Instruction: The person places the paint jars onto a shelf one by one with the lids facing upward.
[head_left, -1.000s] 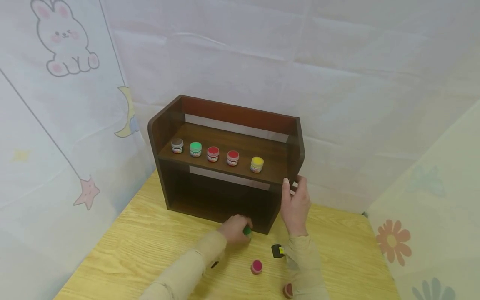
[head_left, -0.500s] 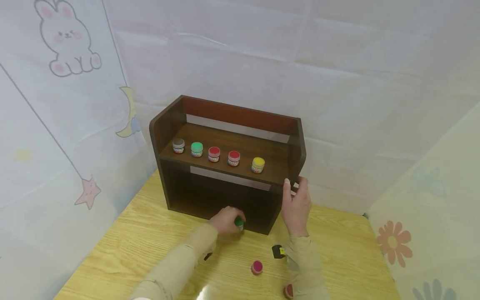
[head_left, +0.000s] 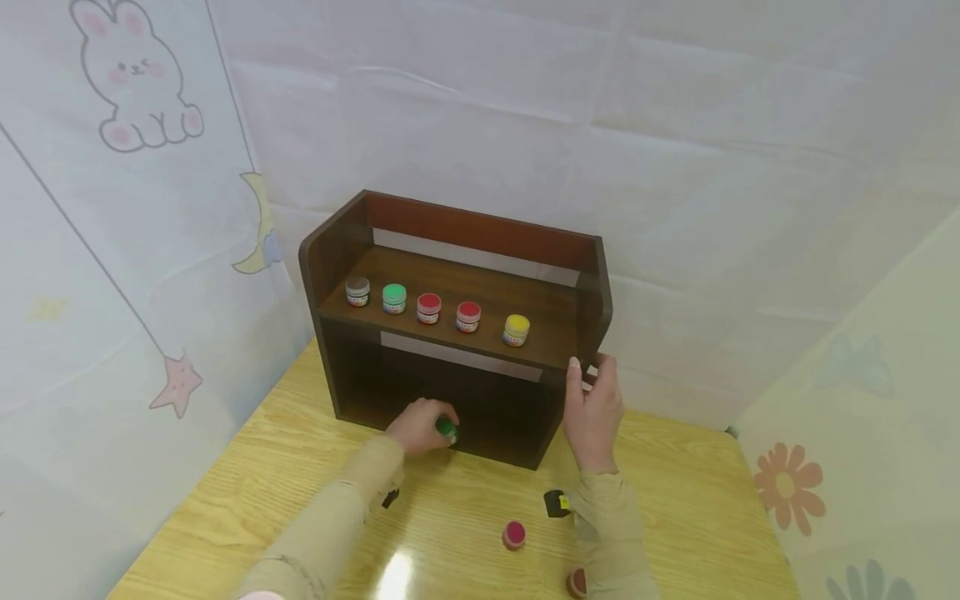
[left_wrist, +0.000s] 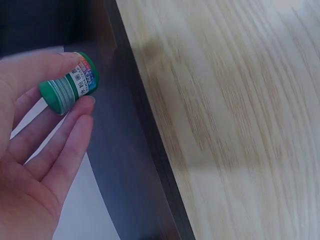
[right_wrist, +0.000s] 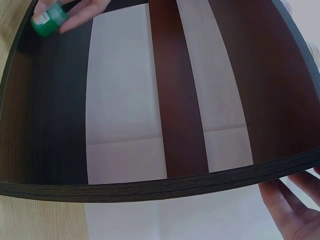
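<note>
My left hand pinches a small green paint jar between thumb and fingertips. In the head view the hand is at the front of the lower compartment of a dark brown wooden shelf. The right wrist view also has this green jar, up in its top left corner. My right hand holds the shelf's right side panel, thumb at the front and fingers on the outer side. On the upper shelf board stand several paint jars in a row, among them a brown one and a yellow one.
A magenta-lidded jar rests on the wooden table. Beside my right sleeve lies a brownish-red jar, partly covered. A black object with a yellow mark sits by that forearm. White printed cloth hangs behind the shelf.
My left hand has moved leftward along the shelf's front with the green paint jar, from near its right end to about the middle. The right hand keeps its place on the side panel.
</note>
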